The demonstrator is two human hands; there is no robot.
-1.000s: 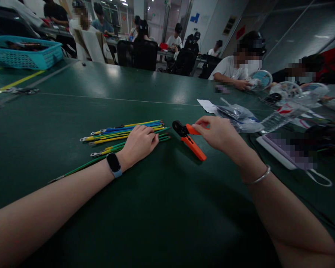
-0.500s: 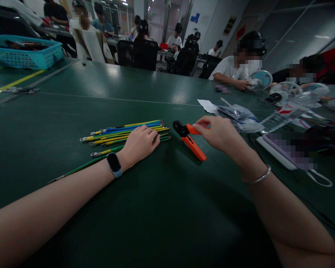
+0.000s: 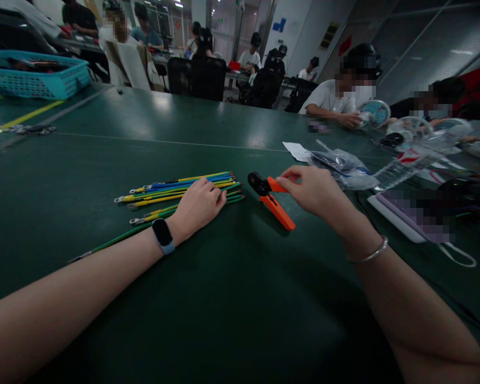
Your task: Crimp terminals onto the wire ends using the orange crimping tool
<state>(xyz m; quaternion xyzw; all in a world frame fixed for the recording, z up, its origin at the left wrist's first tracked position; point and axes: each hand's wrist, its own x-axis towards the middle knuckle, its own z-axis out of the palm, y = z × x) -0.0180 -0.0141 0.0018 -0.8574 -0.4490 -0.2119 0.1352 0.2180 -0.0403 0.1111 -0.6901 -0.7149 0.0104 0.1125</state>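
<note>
Wires show metal loops at one end only, left hand over them, grip unclear, right hand pinching pliers.

Table, green. Nine o'clock: cables, yellow, green, blue. Ten: turquoise basket. Two: white paper. Three: clear bag, bottle, purple-and-white item.

The tool handles look plastic, the tabletop glossy.

Dark-faced, blue-strapped watch is circling left wrist, eight o'clock, silver bangle is circling right wrist, four o'clock
</note>
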